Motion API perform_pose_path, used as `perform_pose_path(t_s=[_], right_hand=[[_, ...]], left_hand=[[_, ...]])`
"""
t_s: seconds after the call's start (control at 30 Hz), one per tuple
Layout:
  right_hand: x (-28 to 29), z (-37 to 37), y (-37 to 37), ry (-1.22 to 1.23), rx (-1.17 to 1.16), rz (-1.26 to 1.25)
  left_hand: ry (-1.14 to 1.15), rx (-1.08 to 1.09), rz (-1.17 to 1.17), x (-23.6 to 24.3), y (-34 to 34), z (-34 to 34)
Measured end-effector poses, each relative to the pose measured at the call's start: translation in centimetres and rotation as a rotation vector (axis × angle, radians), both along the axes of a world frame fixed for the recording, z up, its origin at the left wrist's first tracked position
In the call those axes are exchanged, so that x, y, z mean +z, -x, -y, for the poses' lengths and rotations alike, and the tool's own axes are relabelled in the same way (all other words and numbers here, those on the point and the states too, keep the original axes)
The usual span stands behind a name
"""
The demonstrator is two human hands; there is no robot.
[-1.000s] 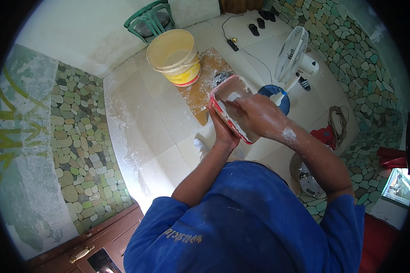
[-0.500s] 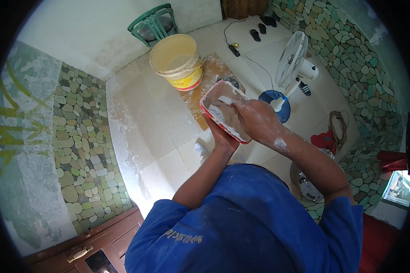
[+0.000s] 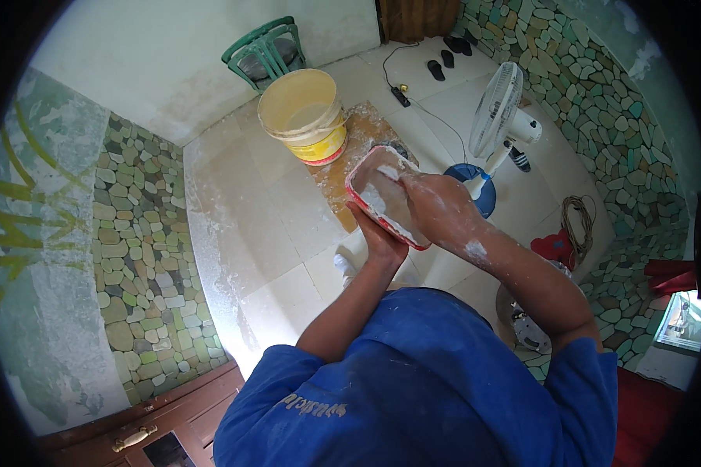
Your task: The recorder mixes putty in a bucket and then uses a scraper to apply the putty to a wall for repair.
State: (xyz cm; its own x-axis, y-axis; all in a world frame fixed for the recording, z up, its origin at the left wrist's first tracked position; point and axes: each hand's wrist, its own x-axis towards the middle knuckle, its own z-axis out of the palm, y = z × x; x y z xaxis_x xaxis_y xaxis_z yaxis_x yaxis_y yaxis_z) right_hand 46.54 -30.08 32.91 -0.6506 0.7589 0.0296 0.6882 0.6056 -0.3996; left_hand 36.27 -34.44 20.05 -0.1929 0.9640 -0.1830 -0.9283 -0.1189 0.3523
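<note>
A red tub with a paste-smeared rim (image 3: 349, 183) rests in my left hand (image 3: 382, 240), whose fingers wrap its near left side from below. White paste (image 3: 380, 201) coats the inside of the tub. My right hand (image 3: 442, 204) is closed over the tub's right side, gripping a small scraper (image 3: 389, 172) whose white-coated end reaches into the tub. The scraper's handle is mostly hidden by my fingers. White smears mark my right wrist and forearm.
A cream-and-yellow bucket (image 3: 302, 109) stands on a stained brown board (image 3: 333, 183). Behind it is a green chair (image 3: 261, 50). A fan (image 3: 497, 117) with a blue base stands right, its cable across the tiles. Coiled rope (image 3: 578, 229) lies farther right. Stone-clad walls flank the floor.
The room's contents sit slightly lower in the picture. My right hand and the scraper have shifted a little within the tub; both hands keep their hold.
</note>
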Motion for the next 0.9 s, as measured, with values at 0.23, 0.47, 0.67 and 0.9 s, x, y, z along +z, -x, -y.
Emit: perform_pose_path(t_s=[0.23, 0.47, 0.67, 0.9], right_hand=[[0.3, 0.1, -1.1, -0.042, -0.099, -0.014], [1.0, -0.2, -1.2, 0.155, 0.094, -0.062], [2.1, -0.2, -2.3, 0.235, 0.183, -0.263], [0.1, -1.1, -0.1, -0.064, 0.100, 0.090]], left_hand=[[-0.059, 0.017, 0.007, -0.5, 0.1, -0.5], [0.055, -0.095, 0.072, 0.1, -0.2, -0.5], [0.084, -0.085, 0.126, 0.8, 0.1, -0.7], [0.043, -0.042, 0.064, 0.7, -0.2, -1.3]])
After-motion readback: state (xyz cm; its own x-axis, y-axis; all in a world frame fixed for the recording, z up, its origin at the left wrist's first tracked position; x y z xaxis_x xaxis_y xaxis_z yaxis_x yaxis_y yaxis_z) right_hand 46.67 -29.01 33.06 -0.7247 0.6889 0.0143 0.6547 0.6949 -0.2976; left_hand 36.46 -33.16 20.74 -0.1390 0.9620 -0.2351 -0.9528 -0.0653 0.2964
